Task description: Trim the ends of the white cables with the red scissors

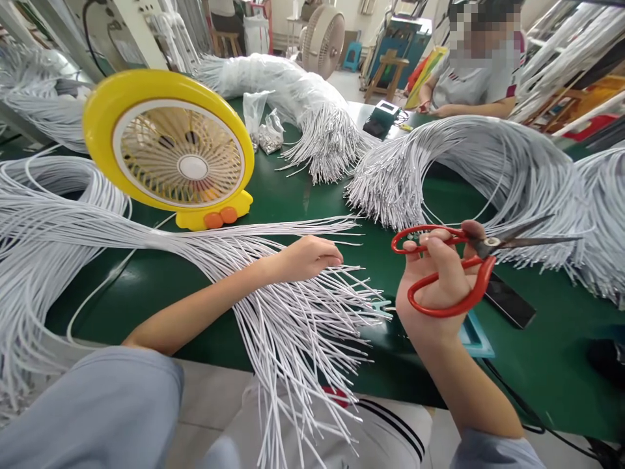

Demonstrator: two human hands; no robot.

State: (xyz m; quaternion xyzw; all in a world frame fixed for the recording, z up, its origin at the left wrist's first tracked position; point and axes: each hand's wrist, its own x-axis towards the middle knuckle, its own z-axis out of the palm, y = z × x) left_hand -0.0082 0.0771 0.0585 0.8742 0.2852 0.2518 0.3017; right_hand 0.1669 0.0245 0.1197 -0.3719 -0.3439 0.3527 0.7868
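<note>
My left hand (308,258) hovers over or rests on a fanned bundle of thin white wires (293,326), its fingers curled together; what they pinch, if anything, is hidden. The loose wire ends spread to the right and droop over the table's front edge onto my lap. Raised above the table at the right, my right hand (434,293) grips red-handled scissors (476,286). Their blades point right and stand slightly apart. A small light-blue clip-like piece (382,308) lies by the wire tips, left of my right wrist.
A yellow fan (168,75) stands behind the bundle. Coiled white wire bundles (517,150) and a plastic-wrapped one (273,78) lie farther back on the green table (146,306). A black phone (510,301) and blue tray (476,339) are near my right arm. A co-worker (469,85) sits opposite.
</note>
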